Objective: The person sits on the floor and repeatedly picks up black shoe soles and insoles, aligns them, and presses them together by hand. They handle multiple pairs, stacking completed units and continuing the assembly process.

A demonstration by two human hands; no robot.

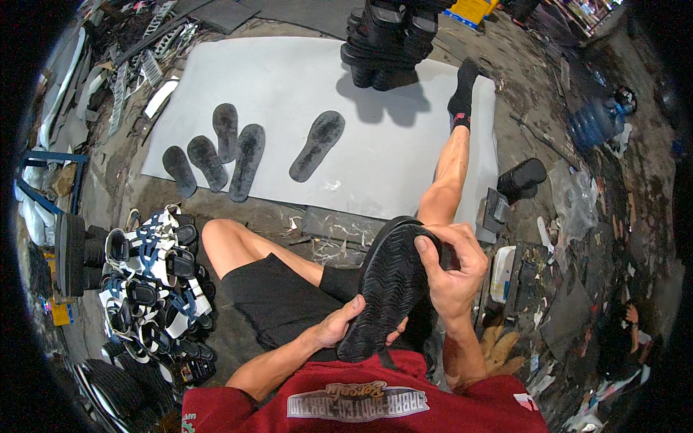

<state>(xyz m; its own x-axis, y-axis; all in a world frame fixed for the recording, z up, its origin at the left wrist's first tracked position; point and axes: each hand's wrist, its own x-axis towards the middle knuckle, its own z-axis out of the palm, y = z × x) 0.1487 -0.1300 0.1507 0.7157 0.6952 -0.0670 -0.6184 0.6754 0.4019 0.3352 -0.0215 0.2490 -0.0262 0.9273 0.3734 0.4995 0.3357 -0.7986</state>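
A black sandal sole (386,296) with a wavy tread is held tilted in front of my body, its tread facing me. My left hand (336,325) grips its lower end, thumb along the edge and fingertips showing on the other side. At the upper end my right hand (462,270) pinches the rim between thumb and fingers. Whatever lies on the sole's far side is hidden. Beyond my legs, a pale sheet (281,79) carries several dark footbed-shaped pieces, among them a single one (317,146) set apart from the group.
To my left lies a heap of white, blue and black strap sandals (155,289). Stacked black soles (386,43) stand at the sheet's far edge. Right of me are a black block (523,177), a white tray (503,274), a tan glove (498,350) and a blue water jug (599,121).
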